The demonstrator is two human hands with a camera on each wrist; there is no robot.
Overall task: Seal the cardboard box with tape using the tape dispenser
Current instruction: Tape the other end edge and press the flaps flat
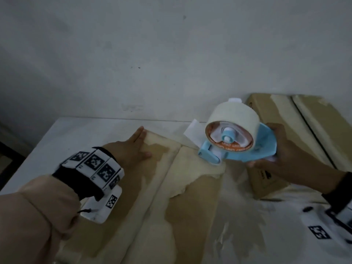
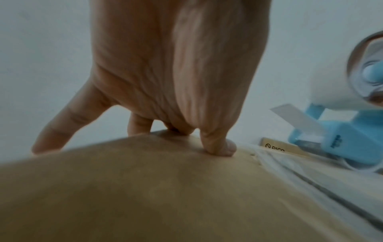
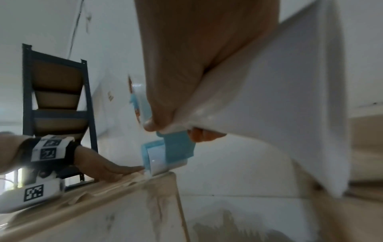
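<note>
A brown cardboard box (image 1: 152, 202) with worn tape patches fills the lower middle of the head view, its flaps closed along a centre seam. My left hand (image 1: 131, 147) lies flat on the box's far left flap, fingers straight (image 2: 217, 147). My right hand (image 1: 285, 155) grips the handle of a light-blue tape dispenser (image 1: 238, 145) holding a cream tape roll (image 1: 232, 119). The dispenser's nose (image 3: 163, 162) touches the box top at the far end of the seam. A loose tape end (image 2: 296, 117) sticks out from it.
A second cardboard box (image 1: 297, 130) lies at the right against the white wall. Both boxes sit on a white table (image 1: 76, 130). A dark metal shelf rack (image 3: 58, 98) stands beyond my left arm in the right wrist view.
</note>
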